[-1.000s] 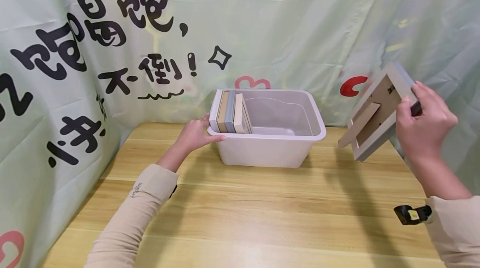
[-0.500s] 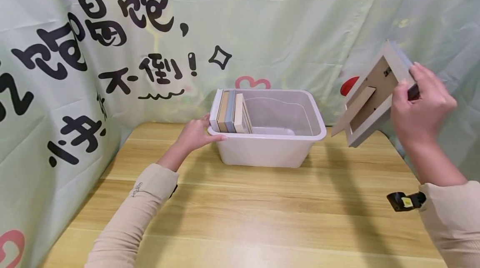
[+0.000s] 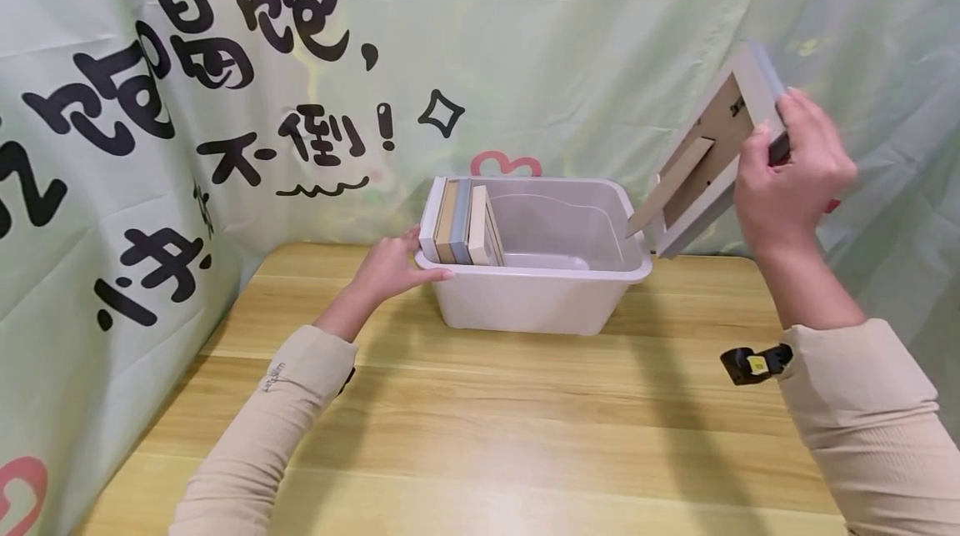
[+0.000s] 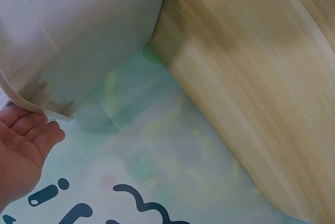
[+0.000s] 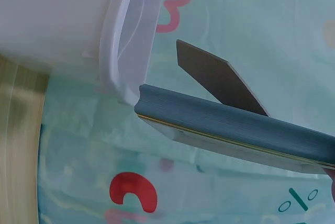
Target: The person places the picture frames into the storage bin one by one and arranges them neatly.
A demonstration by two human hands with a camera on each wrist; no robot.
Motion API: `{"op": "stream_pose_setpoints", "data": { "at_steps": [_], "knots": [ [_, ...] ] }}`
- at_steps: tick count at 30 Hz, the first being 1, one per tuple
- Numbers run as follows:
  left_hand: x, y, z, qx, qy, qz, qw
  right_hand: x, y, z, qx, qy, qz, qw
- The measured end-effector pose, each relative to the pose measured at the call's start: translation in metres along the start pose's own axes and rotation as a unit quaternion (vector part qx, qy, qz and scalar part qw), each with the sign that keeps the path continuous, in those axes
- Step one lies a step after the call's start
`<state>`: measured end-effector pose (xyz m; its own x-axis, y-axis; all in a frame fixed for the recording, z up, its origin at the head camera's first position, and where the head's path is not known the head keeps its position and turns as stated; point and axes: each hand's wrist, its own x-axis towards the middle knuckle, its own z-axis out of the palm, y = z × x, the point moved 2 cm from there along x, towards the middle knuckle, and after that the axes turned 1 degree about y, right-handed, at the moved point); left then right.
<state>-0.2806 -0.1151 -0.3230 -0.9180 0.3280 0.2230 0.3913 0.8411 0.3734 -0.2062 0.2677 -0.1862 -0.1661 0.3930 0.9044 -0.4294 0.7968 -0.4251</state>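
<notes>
My right hand (image 3: pixel 797 173) grips a grey picture frame (image 3: pixel 722 154) by its upper right side, holding it tilted in the air. Its brown back faces me, and the easel leg (image 3: pixel 675 184) sticks out, overlapping the right rim of a pale plastic bin (image 3: pixel 528 303) in the head view. Seen from the right wrist, the frame's dark bluish edge (image 5: pixel 235 129) lies just beyond the bin's corner. My left hand (image 3: pixel 390 269) holds the bin's left end, thumb along the front rim and fingers at the side. Several thin frames or books (image 3: pixel 459 223) stand upright inside, against the left wall.
The bin stands near the back of a wooden table (image 3: pixel 480 419). A printed fabric curtain (image 3: pixel 585 44) hangs close behind it and along the left side. A small black device (image 3: pixel 756 364) sits at my right cuff.
My right hand has carried the picture frame left and upward, bringing it to the bin's right end. The left hand and the bin stay in place.
</notes>
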Motion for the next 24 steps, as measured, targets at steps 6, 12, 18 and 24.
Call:
{"op": "stream_pose_setpoints", "data": {
  "at_steps": [6,12,18,24],
  "knots": [
    [0.002,-0.001,0.001,0.001,-0.001,0.000,1.0000,-0.004,-0.003,0.013,0.008,-0.014,0.017,0.9997],
    [0.003,-0.001,0.001,0.003,0.001,0.005,1.0000,-0.013,-0.009,0.027,0.009,-0.029,0.006,0.9995],
    [0.003,0.001,0.001,0.006,0.004,0.005,1.0000,-0.026,-0.018,0.044,0.033,-0.044,-0.008,0.9985],
    [0.001,0.000,0.001,0.010,0.006,0.002,0.9999,-0.045,-0.028,0.059,0.066,-0.072,-0.024,0.9949]
  ]
}}
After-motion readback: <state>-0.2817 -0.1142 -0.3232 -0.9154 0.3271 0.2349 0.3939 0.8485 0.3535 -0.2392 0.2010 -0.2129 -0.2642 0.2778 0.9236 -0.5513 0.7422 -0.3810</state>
